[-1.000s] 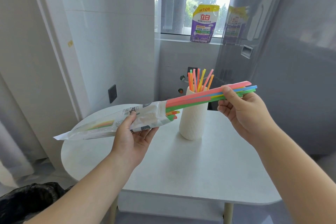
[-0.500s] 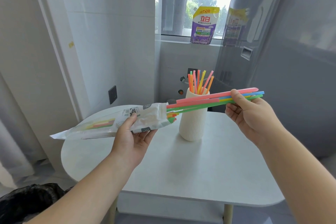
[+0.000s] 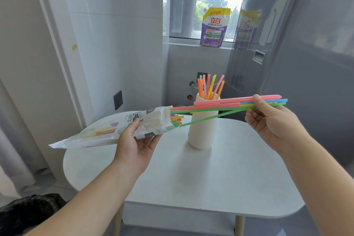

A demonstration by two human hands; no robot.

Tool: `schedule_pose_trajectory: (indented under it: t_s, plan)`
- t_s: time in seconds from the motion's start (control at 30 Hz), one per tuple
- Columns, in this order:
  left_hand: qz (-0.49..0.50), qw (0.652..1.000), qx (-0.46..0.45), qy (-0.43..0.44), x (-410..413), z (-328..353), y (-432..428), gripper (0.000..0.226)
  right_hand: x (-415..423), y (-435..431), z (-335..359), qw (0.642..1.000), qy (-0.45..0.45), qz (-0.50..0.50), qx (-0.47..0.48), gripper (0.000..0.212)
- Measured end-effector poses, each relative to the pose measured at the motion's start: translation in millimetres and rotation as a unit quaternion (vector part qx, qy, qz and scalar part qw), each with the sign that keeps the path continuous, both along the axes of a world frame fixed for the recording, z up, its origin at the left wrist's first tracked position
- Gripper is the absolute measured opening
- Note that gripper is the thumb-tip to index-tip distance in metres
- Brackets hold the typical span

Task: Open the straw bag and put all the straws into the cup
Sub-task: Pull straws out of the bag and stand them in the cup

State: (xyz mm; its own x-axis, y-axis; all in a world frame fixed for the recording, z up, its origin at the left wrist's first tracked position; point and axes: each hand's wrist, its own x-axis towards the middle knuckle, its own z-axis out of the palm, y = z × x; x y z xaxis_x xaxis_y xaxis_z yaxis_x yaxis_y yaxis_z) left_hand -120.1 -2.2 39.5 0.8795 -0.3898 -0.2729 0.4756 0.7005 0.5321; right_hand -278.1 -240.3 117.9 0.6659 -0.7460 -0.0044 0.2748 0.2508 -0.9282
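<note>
Plastic straw bag (image 3: 122, 128) hangs nearly level above the table (image 3: 210, 178), mouth facing 3 o'clock. The left hand (image 3: 134, 145) grips it from below near the mouth, thumb on top. Pink, green, blue and yellow loose straws (image 3: 220, 104) stretch from the mouth toward 3 o'clock, crossing the ribbed cup (image 3: 203, 130). The right hand (image 3: 274, 122) pinches their far ends between thumb and curled fingers. Other straws (image 3: 209, 87) stand in the cup.

Purple detergent pouch (image 3: 213, 28) on windowsill: "立白", "150克"; straw bag (image 3: 122, 128) print illegible
</note>
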Motion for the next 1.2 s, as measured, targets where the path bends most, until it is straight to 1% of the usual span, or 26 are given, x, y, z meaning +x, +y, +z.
schedule_pose_trajectory:
  t_s: [0.5,0.9,1.2]
  plan:
    - [0.009,1.0,-0.002,-0.008,3,-6,-9,0.031,-20,-18,-1,1.0,-0.011,-0.025,0.006,0.009]
    - [-0.006,1.0,0.001,-0.011,-3,-4,-16,0.019,-32,-26,-2,0.999,-0.025,-0.031,0.029,0.01]
    - [0.001,1.0,0.0,-0.008,1,-5,-11,0.026,-31,-21,-5,0.998,-0.015,-0.033,0.045,0.011]
